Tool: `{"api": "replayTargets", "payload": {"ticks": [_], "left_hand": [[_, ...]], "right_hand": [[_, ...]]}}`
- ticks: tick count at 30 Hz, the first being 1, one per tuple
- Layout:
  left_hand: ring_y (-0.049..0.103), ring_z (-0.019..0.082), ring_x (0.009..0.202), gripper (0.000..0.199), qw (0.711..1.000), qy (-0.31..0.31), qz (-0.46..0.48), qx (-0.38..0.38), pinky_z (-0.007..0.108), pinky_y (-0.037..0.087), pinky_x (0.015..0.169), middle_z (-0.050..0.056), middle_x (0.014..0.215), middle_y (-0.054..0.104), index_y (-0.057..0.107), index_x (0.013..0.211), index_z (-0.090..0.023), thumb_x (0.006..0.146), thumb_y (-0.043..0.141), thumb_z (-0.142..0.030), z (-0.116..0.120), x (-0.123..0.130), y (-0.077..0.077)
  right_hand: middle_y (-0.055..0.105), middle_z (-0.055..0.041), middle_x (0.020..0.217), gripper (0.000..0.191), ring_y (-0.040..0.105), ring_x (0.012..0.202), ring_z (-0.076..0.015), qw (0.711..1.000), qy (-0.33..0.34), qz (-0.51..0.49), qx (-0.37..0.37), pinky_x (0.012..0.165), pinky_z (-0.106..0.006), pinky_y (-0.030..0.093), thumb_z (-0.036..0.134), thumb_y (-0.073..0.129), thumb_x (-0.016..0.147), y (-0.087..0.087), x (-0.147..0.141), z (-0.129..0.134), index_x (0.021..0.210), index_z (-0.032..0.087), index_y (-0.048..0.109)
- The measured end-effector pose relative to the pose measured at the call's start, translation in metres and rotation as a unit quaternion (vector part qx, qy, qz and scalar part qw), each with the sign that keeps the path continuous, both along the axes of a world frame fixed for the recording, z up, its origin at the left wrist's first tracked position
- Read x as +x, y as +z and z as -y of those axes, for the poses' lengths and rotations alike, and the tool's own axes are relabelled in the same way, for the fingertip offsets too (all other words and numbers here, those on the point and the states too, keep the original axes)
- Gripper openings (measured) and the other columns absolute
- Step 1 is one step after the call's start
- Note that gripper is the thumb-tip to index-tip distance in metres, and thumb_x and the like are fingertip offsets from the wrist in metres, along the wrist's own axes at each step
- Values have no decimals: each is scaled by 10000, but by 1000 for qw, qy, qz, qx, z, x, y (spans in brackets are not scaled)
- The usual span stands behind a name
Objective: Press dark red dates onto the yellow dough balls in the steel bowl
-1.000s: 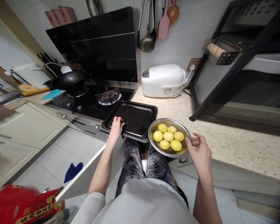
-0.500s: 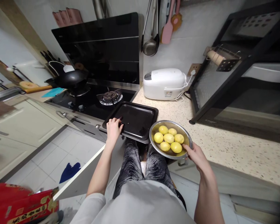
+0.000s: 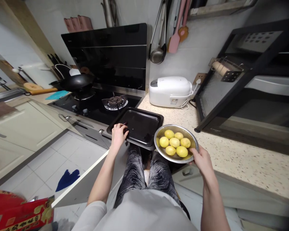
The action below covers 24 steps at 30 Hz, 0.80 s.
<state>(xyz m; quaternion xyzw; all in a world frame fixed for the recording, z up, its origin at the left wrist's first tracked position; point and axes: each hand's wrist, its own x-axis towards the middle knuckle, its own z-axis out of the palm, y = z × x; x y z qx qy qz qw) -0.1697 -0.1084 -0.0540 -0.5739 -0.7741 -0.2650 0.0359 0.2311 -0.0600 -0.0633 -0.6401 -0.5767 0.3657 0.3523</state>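
My left hand [image 3: 119, 133] is closed over the near-left rim of a black baking tray [image 3: 142, 123], fingers curled onto the tray. The tray lies partly on the counter beside the stove, its front edge jutting out over my legs. My right hand [image 3: 201, 158] grips the right rim of a round stainless steel bowl [image 3: 160, 152], thumb inside the rim. Several yellow lemons [image 3: 174, 142] sit in the bowl. The bowl is right of the tray, close to its right corner, in front of the counter edge; whether the two touch I cannot tell.
A gas stove [image 3: 96, 106] with a black wok [image 3: 78, 82] is at the left. Behind the tray stands a white rice cooker [image 3: 170, 93]; a black rack [image 3: 213, 102] rises on the right. Below my left arm an open cabinet door [image 3: 82, 181] sticks out; a blue cloth [image 3: 67, 179] lies on the floor.
The view has tilted slightly upward, so the stove and wall sit lower in the picture. Both hands keep their grips; tray and bowl show little movement.
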Motion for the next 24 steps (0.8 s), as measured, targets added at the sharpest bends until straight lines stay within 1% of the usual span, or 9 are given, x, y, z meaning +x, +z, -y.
{"api": "replayTargets", "payload": {"ticks": [3, 5, 8, 11, 13, 16, 19, 22, 24], "left_hand": [[538, 329, 1281, 244, 997, -37, 43, 61, 497, 440, 1109, 126, 1278, 649, 696, 1166, -235, 924, 666, -217, -3, 14, 6], [539, 292, 1322, 288, 984, -91, 100, 115, 469, 411, 1169, 118, 1328, 624, 661, 1245, -242, 959, 647, -273, -8, 32, 10], [530, 257, 1377, 387, 944, -194, 215, 159, 424, 402, 1200, 122, 1430, 569, 587, 1365, -239, 1001, 607, -370, -22, 71, 10], [508, 251, 1416, 486, 893, -243, 336, 172, 400, 401, 1208, 140, 1484, 520, 517, 1445, -226, 1009, 588, -430, -46, 111, 3], [484, 249, 1445, 527, 857, -204, 428, 203, 388, 378, 1227, 151, 1515, 484, 480, 1474, -219, 1009, 580, -446, -65, 132, -1], [433, 247, 1491, 529, 808, -110, 530, 234, 372, 319, 1262, 135, 1536, 464, 488, 1461, -231, 998, 596, -463, -90, 152, -1], [460, 241, 1477, 535, 749, -46, 614, 245, 340, 392, 1207, 118, 1548, 457, 473, 1474, -265, 1006, 572, -503, -105, 159, 6], [559, 223, 1379, 543, 684, -26, 680, 265, 311, 478, 1109, 112, 1493, 522, 421, 1509, -272, 1027, 532, -497, -114, 157, 9], [633, 207, 1258, 549, 659, -31, 700, 274, 306, 516, 1041, 107, 1375, 609, 377, 1535, -257, 1046, 497, -477, -118, 151, 6]], "right_hand": [[668, -24, 588, 353, 612, 448, -217, 998, -3, 35, 44, 519, -314, 473, 406, 507, 787, 15, -11, -9, 971, 169, 693], [695, -52, 645, 414, 619, 500, -220, 992, 3, 89, 86, 566, -317, 469, 387, 475, 819, 30, -25, -15, 1054, 151, 722], [750, -121, 818, 459, 658, 711, -253, 961, -5, 211, 180, 675, -321, 442, 318, 446, 859, 53, -54, -25, 1163, 136, 737], [744, -145, 823, 463, 649, 731, -255, 930, -14, 307, 200, 699, -322, 408, 258, 420, 920, 73, -86, -31, 1244, 112, 717], [740, -140, 807, 466, 644, 702, -240, 915, -8, 344, 212, 695, -314, 398, 254, 419, 964, 82, -107, -33, 1317, 110, 688], [725, -118, 746, 522, 641, 651, -222, 893, 14, 379, 242, 668, -299, 397, 248, 440, 996, 87, -133, -34, 1481, 108, 571], [720, -104, 707, 564, 638, 612, -207, 870, 51, 396, 288, 625, -281, 399, 231, 463, 1000, 84, -153, -36, 1552, 118, 494], [730, -95, 723, 573, 637, 594, -186, 849, 98, 405, 326, 602, -264, 402, 209, 460, 1001, 78, -168, -39, 1571, 152, 477], [746, -97, 773, 577, 639, 604, -173, 834, 134, 408, 347, 598, -258, 405, 181, 441, 1004, 74, -177, -40, 1580, 161, 466]]}}
